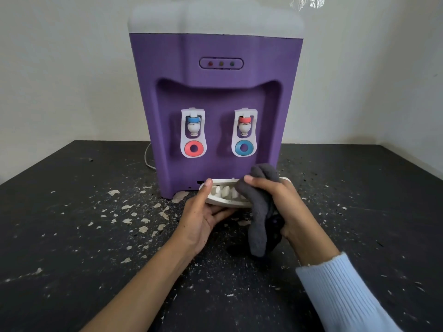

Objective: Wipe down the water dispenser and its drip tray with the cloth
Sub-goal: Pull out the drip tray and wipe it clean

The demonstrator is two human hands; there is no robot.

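tray (217, 200) steadied by left grip (203, 212) | cloth (260, 212) clenched in right grip (275, 200) | slats best wiped firmly, tray kept level

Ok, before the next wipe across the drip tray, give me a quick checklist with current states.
1. Grey cloth gripped in right hand: ok.
2. Left hand steadying the white drip tray, thumb on its rim: ok.
3. Cloth touching the tray's right end: ok.
4. Tray fully seated in the purple water dispenser: cannot tell.
5. Black table around the tray free of debris: not ok, pale flakes lie scattered.
6. Taps clear of both hands: ok.
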